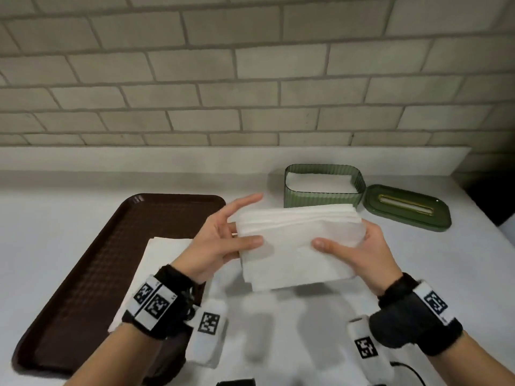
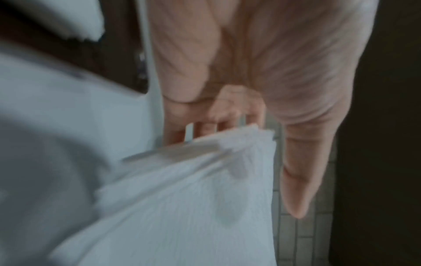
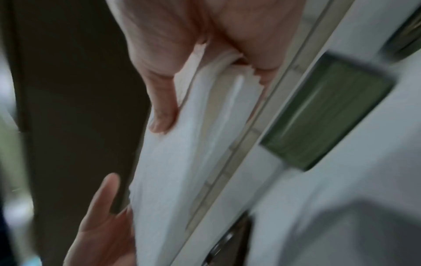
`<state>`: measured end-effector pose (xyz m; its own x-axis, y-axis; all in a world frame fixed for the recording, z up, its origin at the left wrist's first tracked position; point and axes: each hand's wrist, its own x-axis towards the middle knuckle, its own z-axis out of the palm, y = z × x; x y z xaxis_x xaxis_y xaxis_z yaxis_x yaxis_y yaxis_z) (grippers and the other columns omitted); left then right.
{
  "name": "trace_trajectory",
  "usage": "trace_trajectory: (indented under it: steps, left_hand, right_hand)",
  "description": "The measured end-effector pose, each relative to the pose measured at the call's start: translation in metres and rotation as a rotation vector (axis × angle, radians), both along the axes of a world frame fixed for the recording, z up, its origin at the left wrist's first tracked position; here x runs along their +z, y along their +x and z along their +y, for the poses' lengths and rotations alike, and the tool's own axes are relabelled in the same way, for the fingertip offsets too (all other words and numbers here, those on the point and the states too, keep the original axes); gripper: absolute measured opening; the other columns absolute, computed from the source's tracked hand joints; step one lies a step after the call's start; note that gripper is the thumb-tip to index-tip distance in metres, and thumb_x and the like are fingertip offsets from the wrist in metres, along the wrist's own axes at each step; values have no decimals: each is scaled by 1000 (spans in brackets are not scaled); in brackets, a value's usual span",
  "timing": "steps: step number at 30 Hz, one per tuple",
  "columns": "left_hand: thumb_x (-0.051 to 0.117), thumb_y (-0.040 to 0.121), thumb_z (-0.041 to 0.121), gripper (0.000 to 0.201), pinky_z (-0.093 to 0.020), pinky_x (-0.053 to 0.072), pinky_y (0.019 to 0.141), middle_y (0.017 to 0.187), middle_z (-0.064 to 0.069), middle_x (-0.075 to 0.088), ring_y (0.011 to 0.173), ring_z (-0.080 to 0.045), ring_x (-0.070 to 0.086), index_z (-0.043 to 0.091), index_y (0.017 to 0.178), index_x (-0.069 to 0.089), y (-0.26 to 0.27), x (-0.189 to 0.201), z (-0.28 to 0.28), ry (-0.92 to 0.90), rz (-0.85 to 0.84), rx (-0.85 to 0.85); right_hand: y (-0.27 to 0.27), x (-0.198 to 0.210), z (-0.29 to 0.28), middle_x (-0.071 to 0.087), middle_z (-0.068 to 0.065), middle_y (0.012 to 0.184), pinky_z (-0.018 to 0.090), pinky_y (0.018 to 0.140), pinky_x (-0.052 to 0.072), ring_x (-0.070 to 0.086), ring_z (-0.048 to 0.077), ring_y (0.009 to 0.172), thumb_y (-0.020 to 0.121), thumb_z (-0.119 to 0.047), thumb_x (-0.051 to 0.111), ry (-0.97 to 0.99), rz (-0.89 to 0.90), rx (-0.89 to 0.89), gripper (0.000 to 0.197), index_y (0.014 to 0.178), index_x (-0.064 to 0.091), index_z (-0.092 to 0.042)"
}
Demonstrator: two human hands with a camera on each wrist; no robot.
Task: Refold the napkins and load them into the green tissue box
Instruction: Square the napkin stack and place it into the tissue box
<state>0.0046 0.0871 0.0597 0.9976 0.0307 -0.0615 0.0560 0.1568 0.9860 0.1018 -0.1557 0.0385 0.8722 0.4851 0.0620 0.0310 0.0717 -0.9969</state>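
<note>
A thick stack of folded white napkins [image 1: 295, 246] is held in the air above the counter between both hands. My left hand [image 1: 220, 235] pinches its left end, thumb on top and fingers underneath, the index finger stretched out. At the stack's right end my right hand [image 1: 359, 246] grips it the same way. The wrist views show the stack [image 2: 182, 198] [image 3: 182, 153] edge-on, blurred. The green tissue box [image 1: 359, 188] stands open just beyond the stack, with white napkins inside. Its green lid [image 1: 412, 215] lies to the right of it.
A brown tray [image 1: 92, 260] lies on the white counter [image 1: 55, 207] at the left, with a flat white napkin [image 1: 161, 252] on it. A brick wall [image 1: 250, 79] backs the counter. A black cable [image 1: 409, 369] runs along the front edge.
</note>
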Motion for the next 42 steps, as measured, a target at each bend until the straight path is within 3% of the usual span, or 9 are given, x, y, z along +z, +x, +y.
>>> trace_trajectory:
  steps: [6,11,14,22,27,33,38,40,42]
  left_hand:
    - [86,64,-6,66,-30,55,92,116,-9,71,111,-24,67,3,122,56,60,-49,-50,192,18,129]
    - [93,56,12,59,-38,56,87,100,1,72,95,-17,69,21,105,61,78,-72,-64,398,-41,204]
    - [92,54,9,63,-29,53,83,100,1,70,95,-16,66,28,104,59,75,-81,-65,450,-94,186]
    - [74,72,-8,46,-19,50,83,101,15,73,94,-5,68,27,103,73,62,-93,-73,482,-196,241]
    - [77,75,-4,36,-21,51,88,103,11,74,98,-6,68,20,102,75,62,-83,-69,457,-317,338]
    - [72,74,-2,66,-11,45,93,117,9,65,108,-3,61,35,127,58,53,-107,-63,635,-193,83]
    - [67,78,-1,37,-19,50,75,89,18,69,82,-4,63,29,100,68,59,-107,-51,737,-159,134]
    - [74,79,6,31,-25,54,75,87,21,67,83,-10,63,30,98,67,67,-96,-45,716,-144,159]
    - [79,76,7,36,-23,55,77,93,15,68,89,-12,65,27,102,63,80,-82,-37,627,-167,208]
  right_hand:
    - [30,-35,-21,74,11,99,29,80,58,71,17,89,62,-5,84,-32,-36,-143,47,104,62,4]
    - [47,-62,-27,72,9,90,31,75,56,67,16,82,52,-13,92,-165,-30,-179,52,94,62,-3]
    - [47,-69,-31,65,4,86,25,64,53,61,12,74,55,-2,91,-208,-71,-153,50,94,60,-7]
    - [42,-76,-19,68,-5,83,20,71,49,62,9,75,58,7,87,-157,-116,-135,39,87,66,-9]
    - [41,-64,-14,67,-7,75,14,67,48,61,5,68,62,7,85,-43,-155,-216,30,82,65,-4]
    - [39,-87,-18,73,0,87,22,70,53,68,16,79,58,-4,88,-356,-143,-108,46,91,65,-25]
    - [45,-79,-23,69,-3,78,20,61,50,62,15,72,64,3,77,-496,-251,-144,40,81,66,-31]
    - [54,-68,-25,68,-3,84,29,60,55,63,15,76,66,0,81,-525,-220,-135,40,86,66,-31]
    - [65,-48,-24,67,-5,92,24,67,55,65,13,83,67,0,84,-447,-217,-143,42,96,64,-24]
